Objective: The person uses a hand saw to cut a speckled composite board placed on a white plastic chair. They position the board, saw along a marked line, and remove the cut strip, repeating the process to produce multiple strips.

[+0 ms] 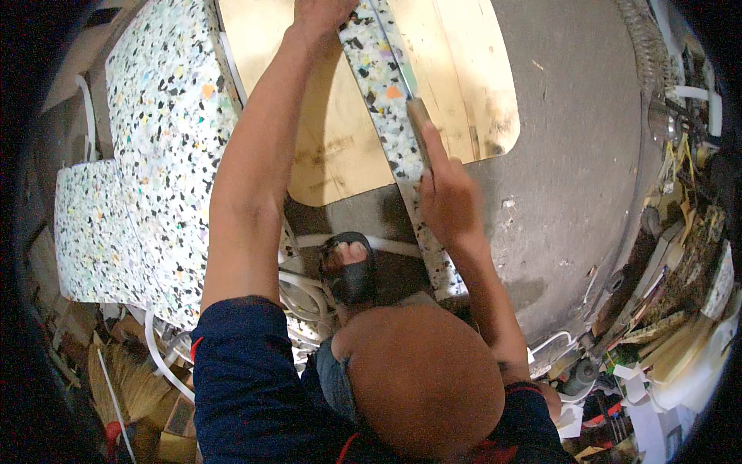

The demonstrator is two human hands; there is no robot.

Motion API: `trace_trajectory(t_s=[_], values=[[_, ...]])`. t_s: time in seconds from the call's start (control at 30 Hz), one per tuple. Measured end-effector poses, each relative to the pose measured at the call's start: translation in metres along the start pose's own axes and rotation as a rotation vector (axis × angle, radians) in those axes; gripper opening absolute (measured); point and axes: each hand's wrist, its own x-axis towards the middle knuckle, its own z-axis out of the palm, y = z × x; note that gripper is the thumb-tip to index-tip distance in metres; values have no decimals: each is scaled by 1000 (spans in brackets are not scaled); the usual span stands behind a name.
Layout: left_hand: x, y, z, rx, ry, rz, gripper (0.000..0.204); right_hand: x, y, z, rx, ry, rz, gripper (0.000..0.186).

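A long knife (418, 116) with a thin straight blade and a wooden handle is in my right hand (452, 203). My fingers are wrapped round the handle, with the index finger stretched along it. The blade lies lengthwise along a narrow strip of speckled foam (398, 147), white with black and coloured flecks. At the top edge my left hand (323, 15) is at the strip's left side; its fingers are mostly out of view. Beneath the strip is a pale yellow board (479, 85) with rounded corners, lying on the grey floor.
Large slabs of the same speckled foam (162, 147) stand on the left. My sandalled foot (352, 267) and bent knee (425, 379) are close below the board. White hoses (305, 294) curl by the foot. A straw broom (127, 379) is lower left; mixed scraps (665, 309) line the right.
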Motion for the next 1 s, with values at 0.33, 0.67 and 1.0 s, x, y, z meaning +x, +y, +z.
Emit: trace_trajectory(t_s=[0.33, 0.67, 1.0], values=[[1, -2, 0, 47, 7, 32, 59, 4, 5, 14, 35, 158, -120, 67], [1, -2, 4, 54, -37, -24, 62, -77, 20, -9, -34, -179, 134, 68], [1, -3, 2, 68, -43, -26, 55, -31, 10, -6, 143, -114, 86, 69]])
